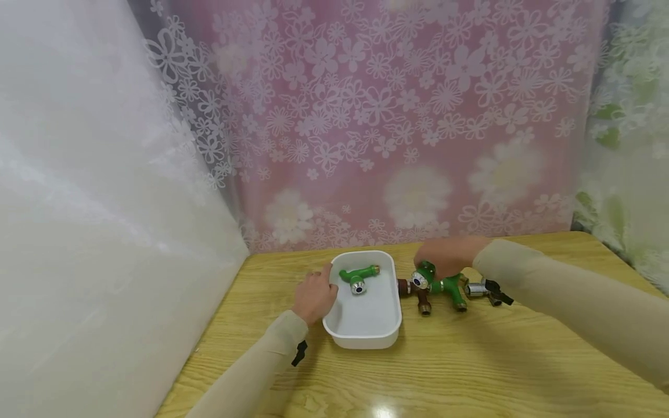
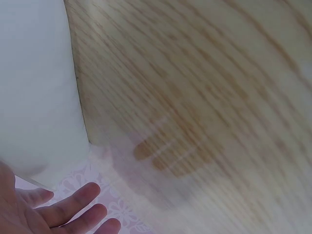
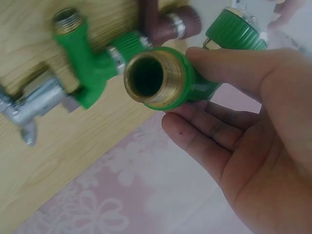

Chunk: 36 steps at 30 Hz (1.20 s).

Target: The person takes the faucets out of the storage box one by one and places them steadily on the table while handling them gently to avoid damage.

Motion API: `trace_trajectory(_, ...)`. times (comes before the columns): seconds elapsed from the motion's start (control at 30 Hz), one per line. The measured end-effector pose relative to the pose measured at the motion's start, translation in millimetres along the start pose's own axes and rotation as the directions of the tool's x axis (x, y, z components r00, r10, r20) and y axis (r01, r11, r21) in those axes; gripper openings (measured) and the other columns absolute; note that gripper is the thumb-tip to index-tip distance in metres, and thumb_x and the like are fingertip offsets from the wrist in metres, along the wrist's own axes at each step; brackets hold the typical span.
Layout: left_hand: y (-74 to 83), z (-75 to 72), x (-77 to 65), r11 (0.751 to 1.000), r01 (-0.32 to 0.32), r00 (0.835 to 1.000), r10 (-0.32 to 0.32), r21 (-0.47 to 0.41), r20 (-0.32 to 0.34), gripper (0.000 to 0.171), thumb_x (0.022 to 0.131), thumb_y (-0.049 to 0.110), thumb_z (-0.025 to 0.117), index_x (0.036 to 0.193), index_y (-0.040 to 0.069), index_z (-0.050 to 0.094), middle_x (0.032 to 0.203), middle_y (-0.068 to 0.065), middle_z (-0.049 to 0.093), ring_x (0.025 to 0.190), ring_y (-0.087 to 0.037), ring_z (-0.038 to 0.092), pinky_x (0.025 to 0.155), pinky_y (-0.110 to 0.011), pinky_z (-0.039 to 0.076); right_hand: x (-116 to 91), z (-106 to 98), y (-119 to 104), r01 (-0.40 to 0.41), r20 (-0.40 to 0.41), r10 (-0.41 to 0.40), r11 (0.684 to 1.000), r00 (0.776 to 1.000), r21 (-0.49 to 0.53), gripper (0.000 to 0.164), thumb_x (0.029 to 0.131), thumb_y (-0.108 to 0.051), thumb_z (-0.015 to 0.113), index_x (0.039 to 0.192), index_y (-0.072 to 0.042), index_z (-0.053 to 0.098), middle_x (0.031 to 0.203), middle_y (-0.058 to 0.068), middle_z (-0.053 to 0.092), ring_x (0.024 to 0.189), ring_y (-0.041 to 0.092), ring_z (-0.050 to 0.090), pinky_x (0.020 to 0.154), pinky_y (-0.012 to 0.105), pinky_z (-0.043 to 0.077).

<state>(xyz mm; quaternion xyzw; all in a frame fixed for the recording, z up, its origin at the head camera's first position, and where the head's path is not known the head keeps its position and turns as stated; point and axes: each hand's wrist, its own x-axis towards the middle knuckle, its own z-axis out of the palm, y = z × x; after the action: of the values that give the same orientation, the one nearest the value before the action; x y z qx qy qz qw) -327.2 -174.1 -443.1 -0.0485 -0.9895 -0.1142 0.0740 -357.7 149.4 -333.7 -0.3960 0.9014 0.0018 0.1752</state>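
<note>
My right hand (image 1: pixel 444 255) pinches a green faucet (image 3: pixel 197 83) between thumb and fingers; its brass threaded end faces the right wrist camera. This faucet is held above a brown faucet (image 1: pixel 423 302) and beside another green faucet (image 1: pixel 452 290), both on the table. My left hand (image 1: pixel 313 296) rests at the left rim of a white tub (image 1: pixel 363 342). Its fingers look straight and spread in the left wrist view, near the tub's outer wall (image 2: pixel 36 92). Inside the tub lies one green faucet (image 1: pixel 360 274) with a silver-coloured knob.
A chrome faucet (image 1: pixel 477 289) lies to the right of the green one, partly behind the right sleeve (image 1: pixel 554 296). The wooden table (image 1: pixel 449 371) ends at a pink flowered curtain (image 1: pixel 340 145). A white sheet (image 1: pixel 104 203) hangs along the left side.
</note>
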Motion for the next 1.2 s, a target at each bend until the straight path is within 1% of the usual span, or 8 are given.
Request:
trace_trajectory(0.17, 0.2, -0.2, 0.2, 1.0, 0.003, 1.0, -0.003, 0.004, 0.008, 0.056, 0.101, 0.03, 0.05, 0.154, 0.015, 0.039, 0.129, -0.015, 0.065, 0.118, -0.031, 0.061, 0.087, -0.051, 0.054, -12.0, 5.6, 16.9, -0.023, -0.007, 0.023, 1.0, 1.0, 0.01, 0.039, 0.087, -0.001, 0.074, 0.124, -0.009, 0.067, 0.118, 0.005, 0.068, 0.098, 0.019, 0.066, 0.077, 0.038, 0.056)
trace_trajectory(0.37, 0.6, -1.2, -0.4, 1.0, 0.007, 1.0, -0.007, 0.001, 0.004, 0.056, 0.101, 0.03, 0.049, 0.154, 0.016, 0.039, 0.129, -0.015, 0.065, 0.119, -0.032, 0.061, 0.088, -0.051, 0.054, -27.5, 14.7, 33.8, -0.028, -0.038, 0.028, 0.999, 0.999, 0.015, 0.039, 0.087, -0.001, 0.073, 0.126, -0.006, 0.067, 0.124, 0.011, 0.067, 0.106, 0.028, 0.066, 0.08, 0.042, 0.057)
trace_trajectory(0.47, 1.5, -2.1, -0.4, 1.0, 0.011, 1.0, -0.011, 0.004, 0.007, 0.056, 0.101, 0.03, 0.049, 0.154, 0.016, 0.039, 0.129, -0.015, 0.065, 0.118, -0.032, 0.06, 0.089, -0.052, 0.054, -34.5, 21.0, 43.8, -0.04, -0.04, 0.041, 0.998, 0.998, 0.038, 0.039, 0.087, 0.0, 0.072, 0.125, -0.006, 0.067, 0.123, 0.011, 0.067, 0.1, 0.023, 0.066, 0.075, 0.039, 0.055)
trace_trajectory(0.6, 2.7, -3.3, -0.8, 1.0, 0.019, 1.0, -0.019, 0.01, 0.019, 0.056, 0.101, 0.03, 0.049, 0.154, 0.016, 0.039, 0.13, -0.015, 0.065, 0.119, -0.031, 0.06, 0.09, -0.051, 0.053, -41.8, 29.7, 56.5, -0.062, -0.043, 0.065, 0.996, 0.997, 0.069, 0.037, 0.086, 0.002, 0.071, 0.122, -0.006, 0.067, 0.117, 0.007, 0.068, 0.088, 0.013, 0.059, 0.068, 0.033, 0.047)
trace_trajectory(0.7, 3.4, -4.3, -1.5, 1.0, 0.021, 1.0, -0.021, 0.011, 0.023, 0.056, 0.1, 0.03, 0.049, 0.154, 0.015, 0.039, 0.129, -0.014, 0.065, 0.118, -0.031, 0.061, 0.089, -0.051, 0.053, -47.1, 36.2, 65.1, -0.08, -0.059, 0.084, 0.994, 0.995, 0.071, 0.036, 0.085, 0.002, 0.072, 0.119, -0.007, 0.068, 0.113, 0.004, 0.068, 0.085, 0.011, 0.057, 0.066, 0.032, 0.044)
trace_trajectory(0.77, 3.7, -4.9, -1.7, 1.0, 0.018, 1.0, -0.018, 0.011, 0.022, 0.057, 0.1, 0.03, 0.049, 0.154, 0.015, 0.039, 0.128, -0.015, 0.066, 0.117, -0.031, 0.061, 0.088, -0.05, 0.054, -51.1, 39.6, 69.6, -0.089, -0.07, 0.094, 0.994, 0.993, 0.067, 0.035, 0.084, 0.001, 0.073, 0.118, -0.007, 0.069, 0.111, 0.003, 0.068, 0.085, 0.011, 0.058, 0.066, 0.032, 0.045)
trace_trajectory(0.97, 3.9, -4.9, -1.9, 1.0, 0.01, 1.0, -0.01, 0.007, 0.012, 0.057, 0.1, 0.03, 0.049, 0.154, 0.015, 0.039, 0.127, -0.015, 0.066, 0.115, -0.031, 0.062, 0.087, -0.05, 0.054, -64.2, 48.5, 81.5, -0.107, -0.066, 0.113, 0.991, 0.991, 0.081, 0.036, 0.086, -0.005, 0.076, 0.121, -0.004, 0.067, 0.117, 0.01, 0.068, 0.098, 0.024, 0.065, 0.073, 0.04, 0.054)
trace_trajectory(1.2, 3.5, -4.3, -2.6, 1.0, 0.013, 1.0, -0.014, 0.021, 0.007, 0.057, 0.099, 0.031, 0.049, 0.153, 0.016, 0.04, 0.125, -0.014, 0.067, 0.112, -0.03, 0.062, 0.082, -0.048, 0.055, -75.5, 58.8, 99.2, -0.124, -0.079, 0.132, 0.987, 0.988, 0.1, 0.038, 0.084, -0.003, 0.076, 0.121, -0.001, 0.066, 0.117, 0.014, 0.068, 0.101, 0.031, 0.066, 0.076, 0.044, 0.056)
